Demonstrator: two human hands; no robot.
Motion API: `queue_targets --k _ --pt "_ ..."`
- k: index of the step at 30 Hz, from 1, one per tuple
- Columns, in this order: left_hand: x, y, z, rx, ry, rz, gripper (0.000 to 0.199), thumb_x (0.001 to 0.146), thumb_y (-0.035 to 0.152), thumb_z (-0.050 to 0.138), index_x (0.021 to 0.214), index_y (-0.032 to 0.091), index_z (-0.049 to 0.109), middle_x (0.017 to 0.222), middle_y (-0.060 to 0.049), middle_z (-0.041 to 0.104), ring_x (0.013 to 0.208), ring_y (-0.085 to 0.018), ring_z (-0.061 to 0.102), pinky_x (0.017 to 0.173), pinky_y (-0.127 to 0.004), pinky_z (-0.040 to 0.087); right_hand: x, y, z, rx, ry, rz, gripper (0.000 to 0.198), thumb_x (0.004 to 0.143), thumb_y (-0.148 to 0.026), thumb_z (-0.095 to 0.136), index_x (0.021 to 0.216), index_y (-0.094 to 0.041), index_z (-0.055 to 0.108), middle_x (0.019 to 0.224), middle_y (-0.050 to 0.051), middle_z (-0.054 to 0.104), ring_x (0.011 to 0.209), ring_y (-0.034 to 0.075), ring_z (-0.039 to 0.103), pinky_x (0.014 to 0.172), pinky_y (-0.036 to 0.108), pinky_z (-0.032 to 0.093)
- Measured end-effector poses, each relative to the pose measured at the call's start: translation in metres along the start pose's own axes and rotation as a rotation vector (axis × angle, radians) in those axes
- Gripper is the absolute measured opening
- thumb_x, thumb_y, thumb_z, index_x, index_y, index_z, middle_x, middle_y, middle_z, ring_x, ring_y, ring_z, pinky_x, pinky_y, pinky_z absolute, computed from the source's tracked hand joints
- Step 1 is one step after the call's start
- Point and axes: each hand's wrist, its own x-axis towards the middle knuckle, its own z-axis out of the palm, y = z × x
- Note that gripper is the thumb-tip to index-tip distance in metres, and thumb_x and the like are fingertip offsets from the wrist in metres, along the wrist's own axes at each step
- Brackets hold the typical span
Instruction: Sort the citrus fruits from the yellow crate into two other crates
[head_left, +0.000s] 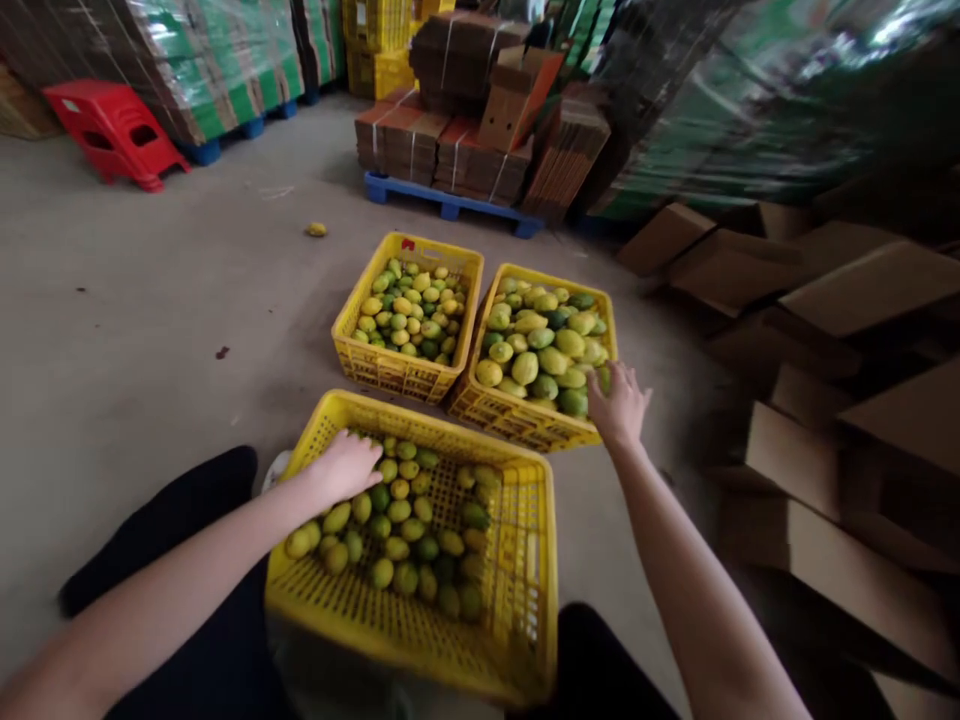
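The near yellow crate (pixel 529 560) stands tilted toward me between my knees, with a loose layer of green and yellow lemons (pixel 399 510) on its slatted floor. My left hand (pixel 346 466) is inside its far left part, close over the lemons. Its fingers are curled; whatever lies under them is hidden. My right hand (pixel 619 402) reaches to the right edge of the far right crate (pixel 517 428), which is heaped with larger lemons (pixel 551 350). The fingers there are spread, and a green lemon (pixel 604 379) shows beside the thumb.
Another yellow crate (pixel 397 376) of small lemons stands at the far left. One lemon (pixel 316 230) lies on the floor. Open cardboard boxes (pixel 795 450) crowd the right side. Behind are a blue pallet (pixel 450 204) with flattened cartons and a red stool (pixel 112 125).
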Motion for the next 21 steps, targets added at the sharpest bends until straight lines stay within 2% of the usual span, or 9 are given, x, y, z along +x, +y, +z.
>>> queue_targets --k 1,2,5,7,9,12,14,18,21 --pt "-0.005 0.000 -0.002 -0.001 0.003 0.014 0.041 0.089 0.037 0.052 0.123 0.016 0.062 0.119 -0.020 0.066 0.109 -0.036 0.061 0.097 -0.046 0.040 -0.027 0.001 -0.005 -0.033 -0.034 0.002 0.048 0.092 -0.031 0.035 0.135 -0.013 0.049 0.141 0.022 0.051 0.134 0.036 0.042 0.108 0.058 0.029" --pt "-0.010 0.000 -0.004 0.004 -0.007 0.024 0.043 0.090 0.038 0.052 0.125 0.016 0.061 0.120 -0.020 0.066 0.109 -0.035 0.061 0.096 -0.045 0.040 -0.053 0.002 -0.011 -0.062 -0.139 -0.005 0.044 0.090 -0.029 0.041 0.130 -0.014 0.054 0.135 0.021 0.057 0.129 0.036 0.048 0.107 0.057 0.032" --pt "-0.024 0.007 -0.006 0.039 -0.084 0.010 0.044 0.090 0.038 0.051 0.127 0.015 0.059 0.124 -0.021 0.063 0.112 -0.037 0.059 0.097 -0.046 0.039 -0.114 0.001 -0.032 -0.060 -0.626 -0.028 0.026 0.079 -0.022 0.062 0.104 -0.018 0.070 0.103 0.014 0.073 0.102 0.033 0.066 0.093 0.044 0.047" --pt "-0.028 0.016 -0.005 0.051 -0.114 0.015 0.045 0.091 0.036 0.050 0.128 0.011 0.059 0.129 -0.025 0.059 0.117 -0.040 0.056 0.100 -0.048 0.035 -0.142 -0.005 -0.046 -0.027 -0.783 -0.090 0.017 0.074 -0.020 0.070 0.090 -0.018 0.073 0.086 0.011 0.074 0.088 0.030 0.069 0.083 0.038 0.051" --pt "-0.027 0.024 0.000 0.031 -0.149 0.051 0.047 0.089 0.036 0.053 0.128 0.010 0.059 0.133 -0.025 0.057 0.120 -0.040 0.054 0.102 -0.048 0.035 -0.164 -0.018 -0.060 -0.029 -0.760 -0.151 0.020 0.076 -0.025 0.070 0.094 -0.017 0.072 0.086 0.012 0.074 0.087 0.030 0.068 0.082 0.039 0.050" --pt "-0.019 0.031 0.010 -0.054 -0.222 0.129 0.047 0.084 0.041 0.061 0.126 0.019 0.062 0.135 -0.014 0.059 0.119 -0.032 0.056 0.099 -0.037 0.040 -0.192 -0.050 -0.075 -0.022 -0.676 -0.233 0.032 0.079 -0.031 0.067 0.109 -0.018 0.067 0.100 0.013 0.072 0.101 0.032 0.065 0.090 0.042 0.047" --pt "-0.012 0.028 0.021 -0.117 -0.236 0.152 0.045 0.083 0.042 0.062 0.124 0.024 0.063 0.134 -0.007 0.061 0.118 -0.027 0.057 0.098 -0.031 0.041 -0.209 -0.076 -0.080 0.045 -0.638 -0.314 0.033 0.079 -0.033 0.068 0.108 -0.019 0.067 0.101 0.013 0.072 0.103 0.032 0.064 0.091 0.042 0.046" --pt "-0.005 0.005 0.056 -0.206 -0.191 0.036 0.037 0.077 0.033 0.068 0.111 0.018 0.069 0.124 -0.013 0.067 0.116 -0.030 0.057 0.101 -0.037 0.040 -0.234 -0.120 -0.075 0.295 -0.587 -0.388 0.028 0.073 -0.029 0.075 0.099 -0.021 0.067 0.096 0.010 0.072 0.103 0.031 0.064 0.091 0.039 0.045" --pt "-0.006 -0.019 0.091 -0.306 -0.189 -0.087 0.022 0.073 0.027 0.069 0.087 0.010 0.071 0.100 -0.013 0.074 0.108 -0.032 0.061 0.100 -0.041 0.040 -0.248 -0.132 -0.060 0.414 -0.621 -0.366 0.024 0.067 -0.025 0.079 0.088 -0.022 0.067 0.088 0.008 0.071 0.102 0.031 0.064 0.089 0.037 0.045"
